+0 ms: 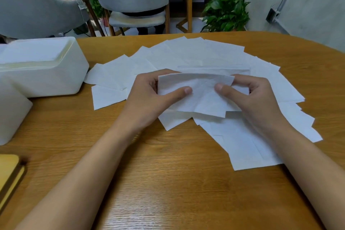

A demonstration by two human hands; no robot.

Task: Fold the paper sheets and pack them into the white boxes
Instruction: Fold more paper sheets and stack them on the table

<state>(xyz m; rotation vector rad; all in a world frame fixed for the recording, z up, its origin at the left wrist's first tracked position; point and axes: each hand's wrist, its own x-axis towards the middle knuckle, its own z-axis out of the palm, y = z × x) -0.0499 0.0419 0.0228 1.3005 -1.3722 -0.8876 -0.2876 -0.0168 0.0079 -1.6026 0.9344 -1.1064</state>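
Here, one paper sheet [197, 99] is held just above the middle of a fan of loose sheets [196, 54] spread on the wooden table [168, 183]. The left hand [147, 97] pinches the sheet's left end, thumb on the near face and fingers curled behind. The right hand [252, 97] grasps the right end in the same way. The sheet bows along its far edge and shows soft wrinkles between the thumbs, so the fold appears to be under way and not yet closed. To do it well, the two ends should be brought together with their corners matched before any crease is pressed. The paper looks thin and limp, so a light pinch and one smooth stroke along the fold would likely serve better than tugging. Laying it flat on the table to set the crease seems wise. To the left, just beside the fan, stands an open white box [61, 80] holding a stack of white sheets [31, 52] that reaches about to its rim. A second white box [13, 112] sits nearer at the left edge; its contents are hidden.
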